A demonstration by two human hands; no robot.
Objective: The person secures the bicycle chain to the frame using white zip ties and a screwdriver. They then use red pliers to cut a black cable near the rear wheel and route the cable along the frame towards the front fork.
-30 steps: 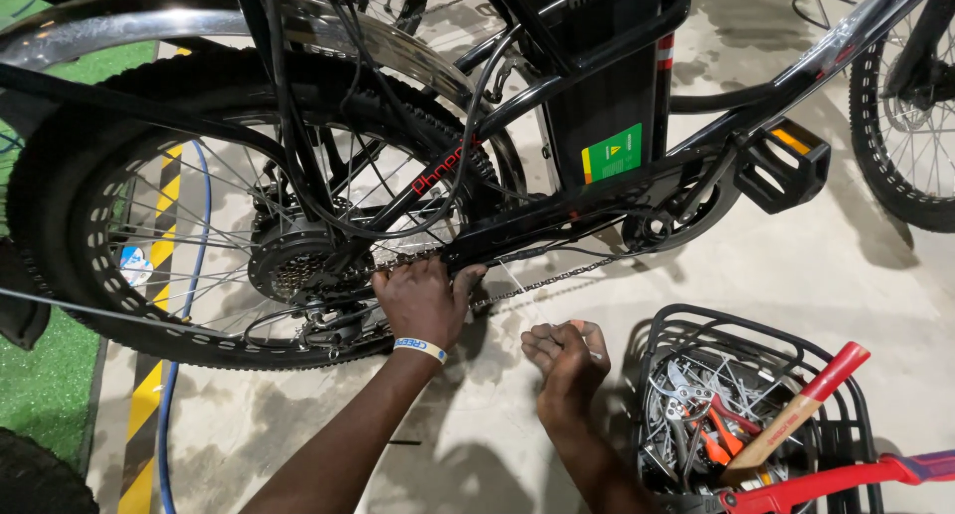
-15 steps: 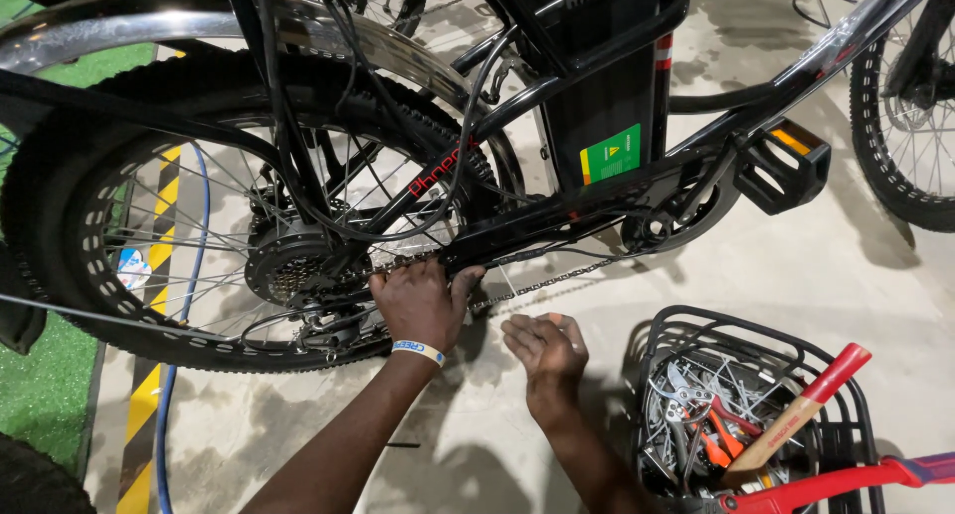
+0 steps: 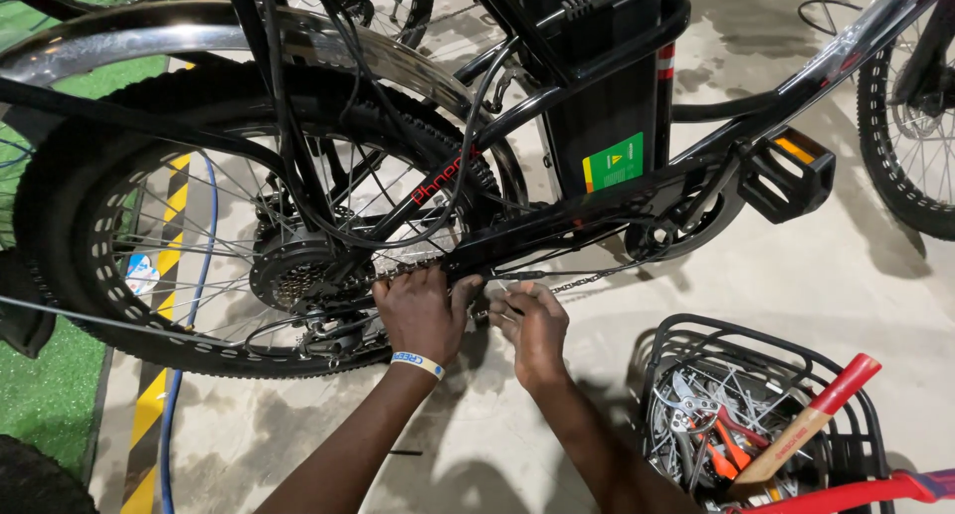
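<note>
My left hand [image 3: 423, 313] clamps the chain [image 3: 597, 275] under the chainstay, just right of the rear hub [image 3: 293, 275]; my right hand [image 3: 532, 325] pinches it alongside. I'd best feed links steadily, fingers off the cogs.

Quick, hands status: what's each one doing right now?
Left hand: fingers curled on the bicycle chain by the rear wheel.
Right hand: closed at the chain beside the left; exact grip cannot be told.
</note>
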